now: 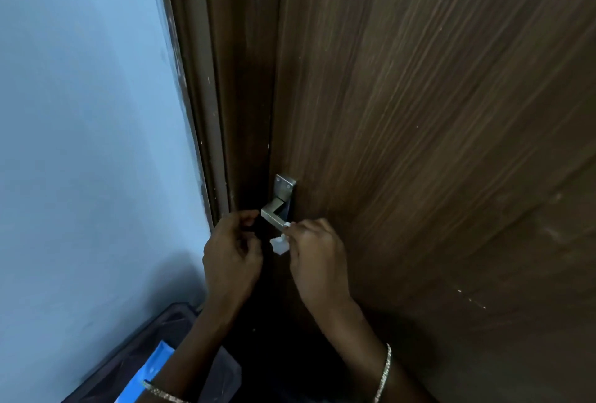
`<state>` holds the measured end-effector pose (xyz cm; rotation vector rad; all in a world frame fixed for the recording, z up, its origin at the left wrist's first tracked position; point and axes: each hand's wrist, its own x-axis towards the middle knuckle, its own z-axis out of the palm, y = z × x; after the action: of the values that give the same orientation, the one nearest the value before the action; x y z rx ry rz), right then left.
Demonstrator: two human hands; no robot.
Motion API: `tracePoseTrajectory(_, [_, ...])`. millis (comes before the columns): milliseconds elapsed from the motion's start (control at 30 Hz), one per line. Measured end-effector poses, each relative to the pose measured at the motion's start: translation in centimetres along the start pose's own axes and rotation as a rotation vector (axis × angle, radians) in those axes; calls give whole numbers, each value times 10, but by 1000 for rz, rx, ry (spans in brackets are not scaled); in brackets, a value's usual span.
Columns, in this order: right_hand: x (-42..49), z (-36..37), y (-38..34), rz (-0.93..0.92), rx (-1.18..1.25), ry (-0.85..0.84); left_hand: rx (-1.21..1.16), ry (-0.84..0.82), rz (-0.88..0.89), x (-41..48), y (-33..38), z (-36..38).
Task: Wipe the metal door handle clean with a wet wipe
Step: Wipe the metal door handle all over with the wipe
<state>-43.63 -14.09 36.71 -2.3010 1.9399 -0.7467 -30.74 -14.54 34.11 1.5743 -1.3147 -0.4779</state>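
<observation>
Pinched between the fingertips of the right hand (317, 260) is a small white wet wipe (280, 243), and the top of it is pressed against the free end of the metal door handle (274, 215). A folded part of the wipe hangs down just under this end. The handle is a square, L-shaped lever in brushed silver. It is fixed on a narrow metal plate (285, 188) close to the left edge of the brown wooden door (419, 144), about halfway down this edge.

The left hand (230, 257) is just beside the handle on the left. Its fingers are curled loosely and its fingertips are near the corner of the lever; I cannot tell if they touch it or hold anything.

Each wrist wears a thin, shiny bangle (383, 373). Left of the door stands the dark door frame (219, 112), then a pale blue wall (80, 112). Low beside the wall lies a blue and white packet (151, 367) on a dark object.
</observation>
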Motion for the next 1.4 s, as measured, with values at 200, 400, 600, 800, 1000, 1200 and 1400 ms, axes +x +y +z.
tracePoseTrajectory(200, [40,19,-30,-81,-29,-27,-2,24,32,-3,4,-1])
tracePoseTrajectory(400, [57,8,-22,155,361,-15,37,-80,140,1,5,-3])
tracePoseTrajectory(600, [55,-6,0,226,738,-150,143,-64,200,25,2,11])
tracePoseTrajectory(800, [22,-29,31,341,811,-71,98,-117,76,45,8,24])
tracePoseTrajectory(1000, [-8,-23,42,549,892,-89,57,-96,-60,45,6,21])
tracePoseTrajectory(1200, [-8,-20,40,614,947,-93,-318,-116,-375,27,-12,16])
tracePoseTrajectory(1400, [-9,-20,38,604,902,-103,-534,-91,-522,6,7,28])
